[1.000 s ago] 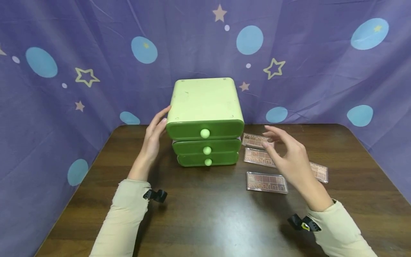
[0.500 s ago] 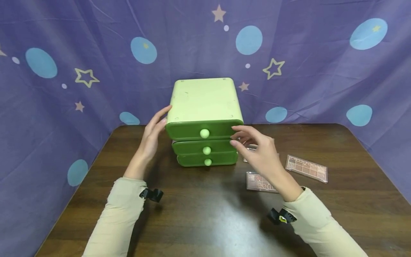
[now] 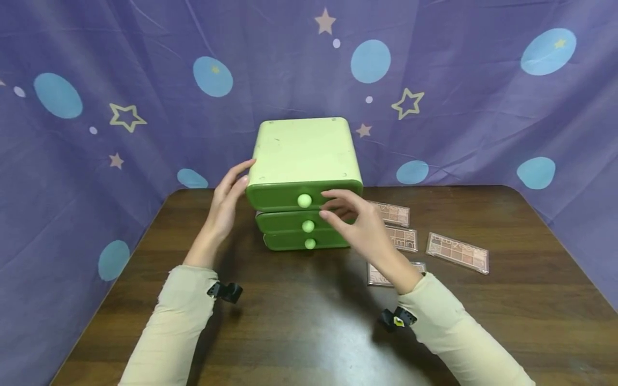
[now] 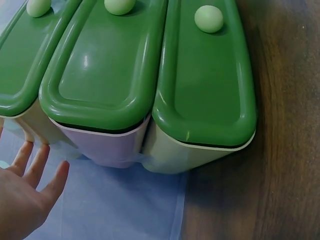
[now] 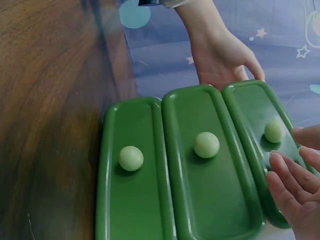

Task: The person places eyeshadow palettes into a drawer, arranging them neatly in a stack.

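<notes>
A pale green cabinet [image 3: 305, 150] with three dark green drawers stands at the back of the table, each drawer with a round light green knob. My left hand [image 3: 224, 206] rests its fingertips on the cabinet's upper left side; the left wrist view shows this hand [image 4: 25, 195] with fingers spread. In front of the top drawer's right part, my right hand [image 3: 359, 222] holds nothing, its fingers loosely bent beside the top knob [image 3: 304, 201]. The right wrist view has the right hand [image 5: 300, 187] close to that knob [image 5: 273, 131], with a small gap between.
Several flat makeup palettes lie on the brown table [image 3: 289, 321] right of the cabinet: one far right [image 3: 457, 252], others nearer [image 3: 395, 213], [image 3: 404, 238], the front one partly behind my right forearm. A purple patterned curtain [image 3: 289, 64] hangs behind.
My right hand has moved left from above the palettes to the front of the top drawer, near its knob. The left hand has stayed at the cabinet's side.
</notes>
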The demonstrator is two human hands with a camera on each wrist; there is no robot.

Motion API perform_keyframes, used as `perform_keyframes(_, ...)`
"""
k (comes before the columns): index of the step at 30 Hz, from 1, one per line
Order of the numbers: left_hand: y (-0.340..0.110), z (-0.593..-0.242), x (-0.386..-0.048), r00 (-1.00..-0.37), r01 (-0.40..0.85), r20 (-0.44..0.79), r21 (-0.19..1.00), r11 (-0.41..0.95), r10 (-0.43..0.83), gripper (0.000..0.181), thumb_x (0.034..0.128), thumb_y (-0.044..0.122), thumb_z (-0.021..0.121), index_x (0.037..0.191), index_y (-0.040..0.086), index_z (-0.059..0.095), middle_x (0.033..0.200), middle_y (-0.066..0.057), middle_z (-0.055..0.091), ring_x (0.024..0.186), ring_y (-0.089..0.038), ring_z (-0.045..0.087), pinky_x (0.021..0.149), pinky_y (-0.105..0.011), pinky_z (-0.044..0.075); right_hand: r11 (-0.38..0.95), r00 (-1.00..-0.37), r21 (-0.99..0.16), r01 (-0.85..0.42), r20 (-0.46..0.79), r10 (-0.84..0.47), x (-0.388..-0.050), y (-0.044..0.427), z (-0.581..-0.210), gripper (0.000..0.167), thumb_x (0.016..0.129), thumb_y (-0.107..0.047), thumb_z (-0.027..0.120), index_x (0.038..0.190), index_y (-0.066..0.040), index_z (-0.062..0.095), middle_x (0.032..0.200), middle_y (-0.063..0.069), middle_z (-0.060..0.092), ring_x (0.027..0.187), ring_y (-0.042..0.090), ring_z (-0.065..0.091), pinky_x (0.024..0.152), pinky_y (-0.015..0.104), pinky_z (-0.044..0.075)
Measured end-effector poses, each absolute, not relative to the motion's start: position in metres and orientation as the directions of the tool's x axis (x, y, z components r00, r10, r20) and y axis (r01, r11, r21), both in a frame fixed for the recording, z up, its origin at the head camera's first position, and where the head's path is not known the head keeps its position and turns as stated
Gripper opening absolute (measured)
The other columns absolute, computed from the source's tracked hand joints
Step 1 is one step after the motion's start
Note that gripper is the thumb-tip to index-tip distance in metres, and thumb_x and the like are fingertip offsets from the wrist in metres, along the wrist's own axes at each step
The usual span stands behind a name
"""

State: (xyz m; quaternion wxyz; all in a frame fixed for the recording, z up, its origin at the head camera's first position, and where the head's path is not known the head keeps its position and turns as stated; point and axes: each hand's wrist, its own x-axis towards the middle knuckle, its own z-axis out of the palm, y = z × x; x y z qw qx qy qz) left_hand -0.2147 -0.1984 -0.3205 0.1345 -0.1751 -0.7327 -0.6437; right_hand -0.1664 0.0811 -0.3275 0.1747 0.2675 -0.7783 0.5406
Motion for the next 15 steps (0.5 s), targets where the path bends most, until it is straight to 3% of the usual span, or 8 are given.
perform_keyframes(15, -0.196, -0.321, -0.215, -0.888, 0.46, 0.454, 0.882, 0.103, 0.072, 0.043, 0.1021, 0.014, 0.043, 0.142, -0.003, 0.049, 0.144, -0.012, 0.05, 0.104, -0.011, 0.057, 0.093, -0.024, 0.044, 0.241, -0.785, -0.747, -0.619, 0.588, -0.196, -0.177, 0.057, -0.336, 0.032, 0.087, -0.01, 0.076, 0.118, -0.007, 0.069, 0.094, 0.008, 0.075, 0.072, 0.015, 0.068, 0.068, 0.028, 0.057)
